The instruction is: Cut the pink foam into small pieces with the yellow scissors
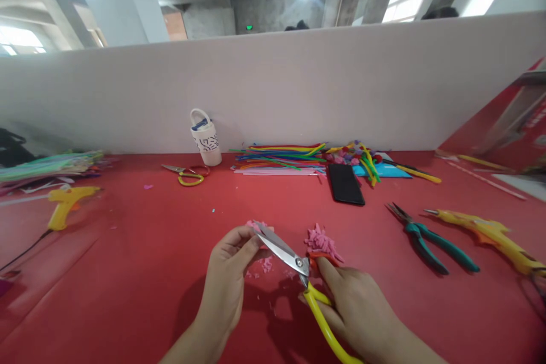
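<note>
My right hand (358, 301) grips a pair of scissors (298, 264) with one red and one yellow handle. The blades point up and left, slightly apart, and their tips reach the fingers of my left hand (232, 270). Between thumb and fingers my left hand pinches a small pink piece (256, 225), partly hidden by fingers and blades. Just beyond my right hand lies a pile of pink cut pieces (321, 240). Pink scraps (267, 264) are scattered on the red table beneath the blades.
At the back stand a white cup (208, 145), scissors (190, 176), colourful pipe cleaners (277, 159) and a black phone (346, 184). Green-handled pliers (430, 239) and a yellow glue gun (490, 236) lie right; another glue gun (66, 205) lies left. A white partition (273, 85) rises behind.
</note>
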